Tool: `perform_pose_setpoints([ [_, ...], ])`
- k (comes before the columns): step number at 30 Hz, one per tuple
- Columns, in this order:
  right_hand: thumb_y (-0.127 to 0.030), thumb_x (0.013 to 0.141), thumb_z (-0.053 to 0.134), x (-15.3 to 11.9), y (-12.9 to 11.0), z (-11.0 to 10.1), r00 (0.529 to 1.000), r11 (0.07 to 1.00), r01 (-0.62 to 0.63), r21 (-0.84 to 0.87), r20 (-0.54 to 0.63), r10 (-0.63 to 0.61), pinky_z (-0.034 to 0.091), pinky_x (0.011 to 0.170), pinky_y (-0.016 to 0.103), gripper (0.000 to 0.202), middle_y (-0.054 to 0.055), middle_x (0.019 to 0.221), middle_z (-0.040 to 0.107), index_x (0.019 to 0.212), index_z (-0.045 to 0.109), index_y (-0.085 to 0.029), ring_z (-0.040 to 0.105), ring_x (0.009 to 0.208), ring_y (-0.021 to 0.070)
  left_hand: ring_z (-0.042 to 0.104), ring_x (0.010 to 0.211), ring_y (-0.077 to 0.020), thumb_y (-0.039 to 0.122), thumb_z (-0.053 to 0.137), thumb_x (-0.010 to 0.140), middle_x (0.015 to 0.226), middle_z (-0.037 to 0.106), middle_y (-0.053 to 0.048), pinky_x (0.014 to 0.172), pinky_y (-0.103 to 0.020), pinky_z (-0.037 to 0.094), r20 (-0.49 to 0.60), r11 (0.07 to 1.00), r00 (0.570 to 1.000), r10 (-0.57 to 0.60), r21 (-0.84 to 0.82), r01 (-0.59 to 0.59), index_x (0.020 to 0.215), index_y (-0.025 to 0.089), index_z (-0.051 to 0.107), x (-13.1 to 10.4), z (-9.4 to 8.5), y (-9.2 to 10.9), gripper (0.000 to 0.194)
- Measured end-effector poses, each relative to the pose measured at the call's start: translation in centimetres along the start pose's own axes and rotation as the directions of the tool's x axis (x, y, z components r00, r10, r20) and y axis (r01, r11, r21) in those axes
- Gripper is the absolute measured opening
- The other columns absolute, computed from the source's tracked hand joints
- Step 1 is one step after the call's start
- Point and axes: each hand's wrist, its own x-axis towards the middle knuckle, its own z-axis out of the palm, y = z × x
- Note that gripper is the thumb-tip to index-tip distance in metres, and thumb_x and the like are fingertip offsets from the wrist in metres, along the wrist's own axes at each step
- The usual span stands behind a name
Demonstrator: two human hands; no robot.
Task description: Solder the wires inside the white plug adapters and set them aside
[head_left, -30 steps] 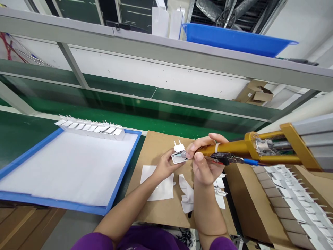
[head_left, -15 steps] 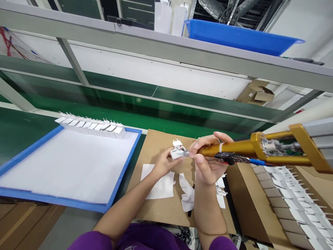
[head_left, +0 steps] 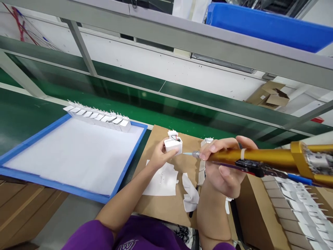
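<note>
My left hand [head_left: 160,155] is closed around a white plug adapter housing [head_left: 173,147], whose lid with two pins stands open at the top and shows dark and red wires inside. In my right hand [head_left: 223,166] lies a gold-coloured glue dispenser [head_left: 234,156], gripped near its front end. Its thin pale needle tip [head_left: 187,153] points left, just to the right of the housing and close to its lower edge. Beneath my hands a brown cardboard sheet [head_left: 151,205] carries a white paper [head_left: 162,180] with small specks and a crumpled white cloth [head_left: 189,194].
On the left, a blue-edged tray [head_left: 127,161] lined with white holds a row of white adapters [head_left: 99,117] at its back. More adapters [head_left: 293,205] stand in a cardboard box [head_left: 252,205] at right. A blue bin [head_left: 260,26] sits on the shelf above.
The dispenser tip has withdrawn from over the open housing to its right side. My left hand has turned the housing so its side wall shows. The camera view has shifted.
</note>
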Motion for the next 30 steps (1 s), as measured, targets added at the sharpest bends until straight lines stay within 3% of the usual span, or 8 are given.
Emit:
perform_pose_setpoints([
  [7,-0.026,0.08,0.063,0.4,0.3,0.1,1.0,0.999,0.03,-0.016,-0.006,-0.03,0.043,0.049,0.03,0.037,-0.001,0.08,0.059,0.116,0.057,-0.027,0.054,0.055,0.0136,0.066,0.087,-0.0213,0.038,0.075,0.07,0.096,0.071,-0.007,0.076,-0.029,0.053,0.007,0.997,0.998,0.055,0.054,-0.056,0.095,0.017,0.065,-0.4,-0.3,-0.3,0.035],
  [14,-0.024,0.078,0.062,0.5,0.6,0.1,0.999,0.999,0.046,-0.013,-0.015,-0.047,0.042,0.047,0.03,0.038,-0.001,0.08,0.06,0.116,0.057,-0.025,0.054,0.055,0.0136,0.068,0.093,-0.0241,0.039,0.074,0.07,0.105,0.073,-0.009,0.076,-0.031,0.054,-0.013,0.995,0.996,0.088,0.037,-0.088,0.104,0.017,0.067,-0.6,-0.2,0.6,0.041],
  [23,-0.025,0.077,0.064,0.5,0.6,0.1,0.999,0.999,0.031,-0.012,-0.028,-0.031,0.042,0.047,0.03,0.039,-0.001,0.08,0.061,0.116,0.057,-0.026,0.054,0.054,0.0137,0.067,0.076,-0.0223,0.046,0.072,0.066,0.084,0.072,-0.007,0.063,-0.029,0.052,-0.024,0.998,0.998,-0.058,-0.016,0.057,0.09,0.014,0.067,-0.5,-0.5,0.6,0.041],
  [28,-0.022,0.077,0.062,0.5,0.6,-0.2,1.0,1.0,0.02,0.014,-0.009,-0.02,0.043,0.049,0.03,0.041,-0.001,0.081,0.062,0.118,0.057,-0.026,0.054,0.057,0.0141,0.067,0.081,-0.0242,0.045,0.07,0.066,0.087,0.072,-0.008,0.065,-0.029,0.052,0.013,0.993,0.994,-0.105,-0.061,0.106,0.094,0.014,0.065,-0.4,-0.6,0.3,0.042],
  [30,-0.021,0.077,0.062,0.4,0.6,-0.3,1.0,1.0,0.011,0.018,-0.001,-0.011,0.043,0.049,0.03,0.042,-0.002,0.082,0.062,0.118,0.057,-0.027,0.054,0.057,0.0141,0.066,0.085,-0.0238,0.04,0.068,0.068,0.092,0.072,-0.007,0.069,-0.029,0.052,0.028,0.996,0.995,-0.092,-0.001,0.092,0.096,0.015,0.065,-0.1,-0.7,0.2,0.038],
])
